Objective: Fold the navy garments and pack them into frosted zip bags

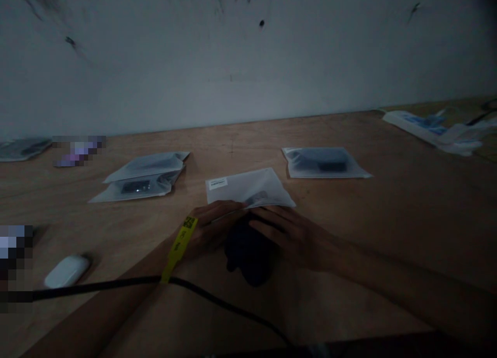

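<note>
A dark, soft-looking bundle [252, 249] lies on the wooden table between my hands. My left hand [215, 223], with a yellow tag [181, 249] at its wrist, curves round the bundle's left side. My right hand [289, 233] lies over its right side, fingers pointing left. Both hands' fingers are bent against the dark material. Just beyond them is a translucent bag [240, 187] with a white label at its upper left; its near edge meets my fingertips. What the bundle is cannot be made out in the dim light.
Translucent bags with dark contents lie at the left [143, 176] and right [324, 162]. A white rounded case [67, 271] sits at left, near a black cable [116, 284] crossing my left forearm. Crumpled white plastic [435, 132] is at far right, a wall [233, 52] behind.
</note>
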Demonstrator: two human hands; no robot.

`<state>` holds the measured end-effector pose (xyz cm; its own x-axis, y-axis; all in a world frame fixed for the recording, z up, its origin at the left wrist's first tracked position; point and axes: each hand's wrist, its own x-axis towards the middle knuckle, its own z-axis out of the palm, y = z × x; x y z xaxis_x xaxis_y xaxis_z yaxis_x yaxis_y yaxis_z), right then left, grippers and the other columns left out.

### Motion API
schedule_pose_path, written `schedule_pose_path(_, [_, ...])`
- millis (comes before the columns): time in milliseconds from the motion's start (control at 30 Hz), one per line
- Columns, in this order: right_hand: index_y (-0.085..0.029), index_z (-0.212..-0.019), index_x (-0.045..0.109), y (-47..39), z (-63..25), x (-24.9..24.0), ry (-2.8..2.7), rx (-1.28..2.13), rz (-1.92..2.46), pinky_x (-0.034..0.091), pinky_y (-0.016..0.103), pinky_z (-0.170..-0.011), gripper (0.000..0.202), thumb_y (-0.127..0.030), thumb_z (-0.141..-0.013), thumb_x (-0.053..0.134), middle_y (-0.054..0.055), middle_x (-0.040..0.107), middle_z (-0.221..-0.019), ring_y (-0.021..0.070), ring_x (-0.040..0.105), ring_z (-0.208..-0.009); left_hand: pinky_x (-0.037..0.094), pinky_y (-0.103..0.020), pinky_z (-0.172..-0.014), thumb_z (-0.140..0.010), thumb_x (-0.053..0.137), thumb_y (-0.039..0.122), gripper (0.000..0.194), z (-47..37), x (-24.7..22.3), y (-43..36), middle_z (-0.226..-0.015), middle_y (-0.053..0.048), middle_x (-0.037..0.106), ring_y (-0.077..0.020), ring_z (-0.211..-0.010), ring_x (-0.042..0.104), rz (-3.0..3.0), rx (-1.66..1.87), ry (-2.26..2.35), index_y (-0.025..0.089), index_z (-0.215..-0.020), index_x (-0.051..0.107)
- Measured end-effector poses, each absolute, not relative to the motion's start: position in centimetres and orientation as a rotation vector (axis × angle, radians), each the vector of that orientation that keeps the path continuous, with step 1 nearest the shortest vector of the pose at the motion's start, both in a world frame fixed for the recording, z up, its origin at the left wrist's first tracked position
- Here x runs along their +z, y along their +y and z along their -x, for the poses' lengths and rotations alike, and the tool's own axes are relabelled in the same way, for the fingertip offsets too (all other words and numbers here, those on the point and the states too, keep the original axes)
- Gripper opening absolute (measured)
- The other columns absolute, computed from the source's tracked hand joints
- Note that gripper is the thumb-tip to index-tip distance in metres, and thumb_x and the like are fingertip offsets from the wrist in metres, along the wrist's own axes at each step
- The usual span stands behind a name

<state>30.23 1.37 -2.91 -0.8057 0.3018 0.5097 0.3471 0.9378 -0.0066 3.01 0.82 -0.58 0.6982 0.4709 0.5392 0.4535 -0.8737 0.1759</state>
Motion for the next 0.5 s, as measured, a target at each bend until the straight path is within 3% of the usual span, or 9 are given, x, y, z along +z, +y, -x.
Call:
schedule_pose_path(233, [-0.02, -0.134, 0.05, 1.8, -30.5, -3.6, -2.564, -0.066, 0.596, 0.059, 0.036, -0.093, 0.038, -0.015, -0.097, 0.048, 0.011, 0.056, -0.138, 0.0207, 0.054, -0.129, 0.058, -0.04, -0.095, -0.1, 0.048, 0.025, 0.042, -2.4, -0.9, 0.8, -0.133, -0.019, 0.059, -0.0277, -0.124, 0.059, -3.037, 0.763, 0.82, 0.011, -0.139, 0.048])
schedule_pose_path(367, [-0.021, -0.131, 0.054, 1.8, -31.0, -3.7, -2.569, -0.295, 0.679, 0.061, 0.036, -0.084, 0.037, -0.013, -0.095, 0.051, 0.014, 0.052, -0.144, 0.0263, 0.053, -0.131, 0.058, -0.039, -0.095, -0.102, 0.045, 0.019, 0.034, -2.0, -0.7, 1.2, -0.136, -0.015, 0.059, -0.0262, -0.122, 0.061, -3.097, 0.669, 0.954, 0.014, -0.135, 0.053])
schedule_pose_path(500, [-0.016, -0.13, 0.054, 1.8, -31.1, -3.1, -2.525, -0.47, 0.658, 0.061, 0.036, -0.082, 0.041, -0.006, -0.091, 0.051, 0.018, 0.059, -0.134, 0.0296, 0.056, -0.126, 0.057, -0.04, -0.098, -0.105, 0.039, 0.018, 0.034, -1.9, -0.5, 1.3, -0.135, -0.011, 0.061, -0.0238, -0.12, 0.062, -3.036, 0.644, 0.948, 0.017, -0.135, 0.054])
